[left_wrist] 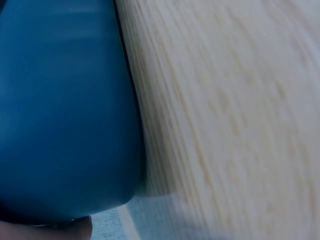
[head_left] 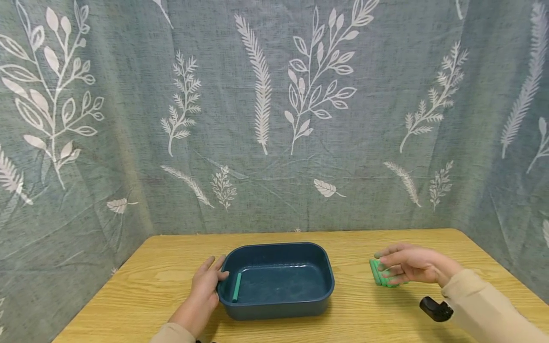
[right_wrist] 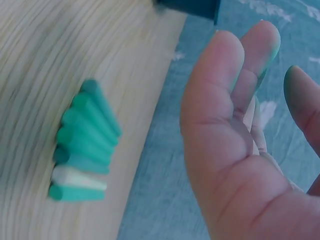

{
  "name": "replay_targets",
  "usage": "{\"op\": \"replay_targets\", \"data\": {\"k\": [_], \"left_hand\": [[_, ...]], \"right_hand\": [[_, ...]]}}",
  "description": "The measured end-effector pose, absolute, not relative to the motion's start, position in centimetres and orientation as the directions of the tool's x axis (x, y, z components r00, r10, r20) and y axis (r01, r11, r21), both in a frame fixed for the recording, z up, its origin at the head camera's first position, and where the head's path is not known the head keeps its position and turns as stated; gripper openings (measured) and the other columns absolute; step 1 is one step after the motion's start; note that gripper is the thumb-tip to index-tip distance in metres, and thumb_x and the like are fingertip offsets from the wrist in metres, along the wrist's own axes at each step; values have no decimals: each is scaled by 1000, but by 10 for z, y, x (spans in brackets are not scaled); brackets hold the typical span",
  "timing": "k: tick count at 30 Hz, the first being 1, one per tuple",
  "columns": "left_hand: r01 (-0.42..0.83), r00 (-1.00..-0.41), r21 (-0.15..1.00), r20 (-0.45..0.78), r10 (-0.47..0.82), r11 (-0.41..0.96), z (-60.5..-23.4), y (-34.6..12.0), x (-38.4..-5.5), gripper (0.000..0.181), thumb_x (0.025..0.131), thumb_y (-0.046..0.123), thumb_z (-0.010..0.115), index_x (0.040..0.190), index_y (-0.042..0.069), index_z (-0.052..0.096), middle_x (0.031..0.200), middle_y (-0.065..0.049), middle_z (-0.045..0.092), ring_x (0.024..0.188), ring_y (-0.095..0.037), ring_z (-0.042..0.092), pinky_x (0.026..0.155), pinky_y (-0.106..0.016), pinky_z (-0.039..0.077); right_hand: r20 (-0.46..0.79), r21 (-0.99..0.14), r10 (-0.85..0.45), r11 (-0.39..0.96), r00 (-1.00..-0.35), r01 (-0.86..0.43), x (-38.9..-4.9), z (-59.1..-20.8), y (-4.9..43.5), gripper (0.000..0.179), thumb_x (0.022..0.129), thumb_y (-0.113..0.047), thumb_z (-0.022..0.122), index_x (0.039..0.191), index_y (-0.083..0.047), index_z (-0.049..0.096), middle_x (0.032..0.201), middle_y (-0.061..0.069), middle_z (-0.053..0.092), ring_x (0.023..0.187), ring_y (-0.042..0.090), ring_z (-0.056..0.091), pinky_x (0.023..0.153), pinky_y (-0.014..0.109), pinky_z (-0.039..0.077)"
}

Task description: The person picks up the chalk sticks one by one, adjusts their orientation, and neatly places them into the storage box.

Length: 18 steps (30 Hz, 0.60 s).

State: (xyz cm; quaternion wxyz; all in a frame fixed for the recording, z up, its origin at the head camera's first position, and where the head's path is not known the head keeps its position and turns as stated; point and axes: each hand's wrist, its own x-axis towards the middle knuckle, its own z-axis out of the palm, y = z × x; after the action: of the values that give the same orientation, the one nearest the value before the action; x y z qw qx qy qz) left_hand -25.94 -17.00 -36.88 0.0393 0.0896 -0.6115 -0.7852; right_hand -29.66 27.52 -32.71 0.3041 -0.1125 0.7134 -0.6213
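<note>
A dark blue rectangular tub [head_left: 274,309] stands on the table, with one green chalk stick [head_left: 237,287] lying inside near its left end. My left hand [head_left: 205,286] holds the tub's left wall, the thumb over the rim and the other fingers outside. In the left wrist view, a fingertip [left_wrist: 80,229] touches the tub [left_wrist: 65,110]. To the right, my right hand [head_left: 411,264] hovers over a row of chalk sticks [head_left: 377,272], its fingers apart and holding nothing. The right wrist view shows several green sticks [right_wrist: 90,125] and a white one [right_wrist: 75,177] side by side; green dust marks the fingertips [right_wrist: 297,85].
The wooden table [head_left: 351,305] extends around the tub. A patterned grey-blue curtain [head_left: 274,190] hangs behind the table and at both sides. A black device [head_left: 435,309] is at my right wrist.
</note>
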Motion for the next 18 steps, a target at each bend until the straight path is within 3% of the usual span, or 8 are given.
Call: {"op": "replay_targets", "data": {"k": [9,18], "left_hand": [[-41,-984,971,-80,-158,-235,-368,-170,-260,77,92,-19,36,151,-5,-11,156,-28,9,144,-44,5,90,-26,41],[-63,-980,967,-107,-168,-246,-369,-171,-262,79,91,-20,37,151,-4,-11,156,-28,9,144,-43,6,106,-43,31]], "right_hand": [[-306,-949,-490,221,-817,223,-296,-335,305,68,101,-15,52,143,21,14,111,11,58,95,18,63,85,36,52],[-316,-949,-506,165,-803,270,-296,-343,316,61,101,-16,53,139,20,22,101,5,62,89,16,64,80,32,53]]}}
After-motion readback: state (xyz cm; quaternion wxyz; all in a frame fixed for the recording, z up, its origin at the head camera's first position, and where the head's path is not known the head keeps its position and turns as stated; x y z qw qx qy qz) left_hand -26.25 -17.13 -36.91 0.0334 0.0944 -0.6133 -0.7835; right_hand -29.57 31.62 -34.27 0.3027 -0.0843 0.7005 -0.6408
